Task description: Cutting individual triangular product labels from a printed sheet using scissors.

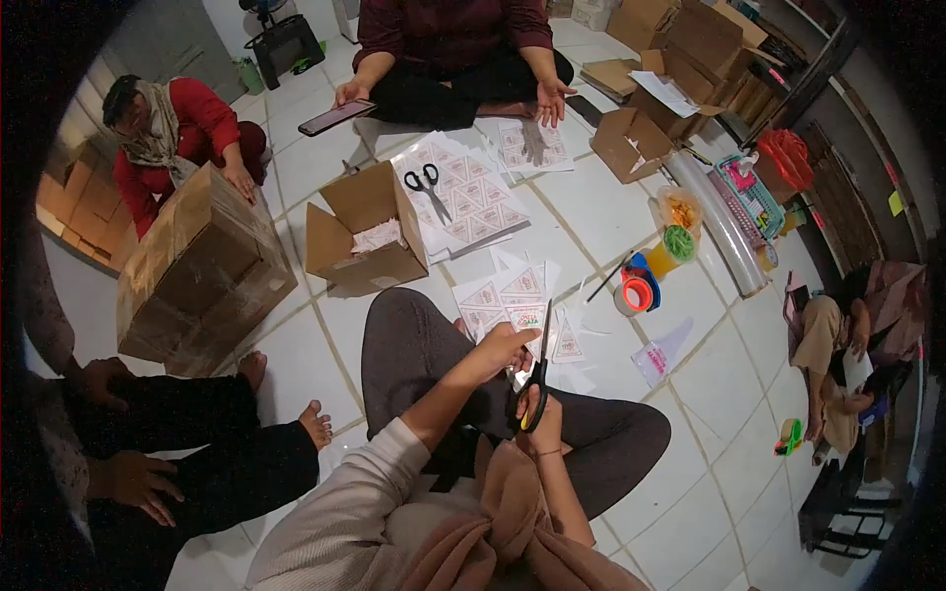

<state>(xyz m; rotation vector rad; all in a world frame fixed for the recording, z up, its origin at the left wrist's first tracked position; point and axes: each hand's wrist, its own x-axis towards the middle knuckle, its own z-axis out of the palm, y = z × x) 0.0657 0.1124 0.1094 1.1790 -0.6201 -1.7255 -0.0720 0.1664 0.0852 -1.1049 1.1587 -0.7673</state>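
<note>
My left hand point(506, 350) grips a printed triangular paper piece point(525, 316) above my crossed legs. In my right hand point(543, 421) are scissors point(542, 375) with black and yellow handles, their blades along the right edge of that piece. Printed triangle sheets point(479, 299) lie on the floor just beyond, with a cut triangle point(567, 341) beside them. Farther off, black-handled scissors point(432, 192) rest on a stack of printed sheets point(473, 188). An open cardboard box point(369, 270) left of the stack holds small paper pieces point(378, 236).
A person with a phone point(338, 118) sits opposite; others sit left and right. A taped carton point(199, 281) stands left. Right are tape rolls point(635, 292), a cup of orange drink point(669, 255), a plastic film roll point(728, 236) and a small open box point(628, 151).
</note>
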